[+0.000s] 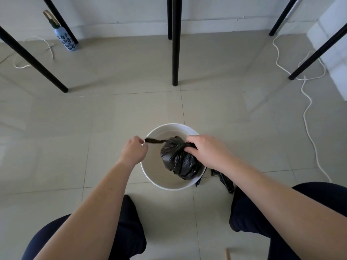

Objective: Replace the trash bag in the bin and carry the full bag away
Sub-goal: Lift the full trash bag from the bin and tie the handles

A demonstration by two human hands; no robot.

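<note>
A round white bin point(163, 182) stands on the tiled floor between my knees. Inside it, toward the right, sits a full black trash bag point(176, 162), bunched and closed at the top. My left hand point(134, 150) pinches the end of one black handle strip pulled out taut to the left over the rim. My right hand point(205, 150) grips the bag's top on the right side. Another piece of black plastic point(225, 180), partly hidden under my right forearm, lies on the floor just right of the bin.
Black table legs point(175, 53) stand ahead, with more point(35, 62) at the left and more point(317, 53) at the right. A blue patterned bottle point(67, 39) is by the wall. White cords point(308, 109) trail along the right floor. A wooden stick end point(228, 254) shows at the bottom.
</note>
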